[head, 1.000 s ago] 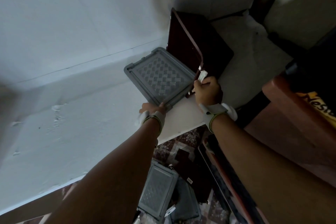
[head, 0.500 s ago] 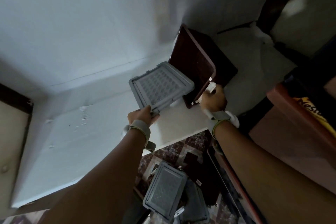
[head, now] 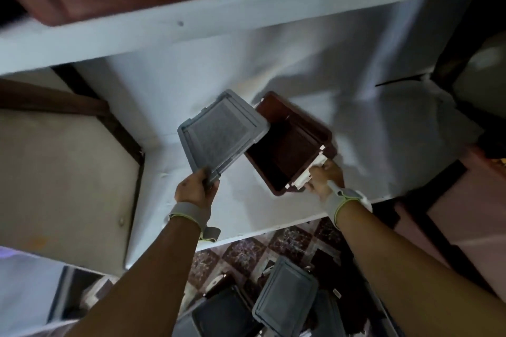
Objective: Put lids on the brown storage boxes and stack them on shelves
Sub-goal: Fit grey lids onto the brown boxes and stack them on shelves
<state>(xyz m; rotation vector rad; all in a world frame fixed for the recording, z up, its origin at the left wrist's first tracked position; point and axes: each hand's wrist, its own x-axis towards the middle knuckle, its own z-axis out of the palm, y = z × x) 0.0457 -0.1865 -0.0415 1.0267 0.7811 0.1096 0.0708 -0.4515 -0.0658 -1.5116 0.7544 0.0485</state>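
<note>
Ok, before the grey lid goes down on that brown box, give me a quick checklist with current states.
1. Left hand grips grey lid at its near corner: ok.
2. Right hand steadies brown box at its white latch: ok.
3. Box opening unobstructed: ok; it looks empty, though the inside is dark.
4. Lid aligned over box: not ok; tilted, off to its left, overlapping only one edge.
5. Box resting flat on white shelf: cannot tell.
</note>
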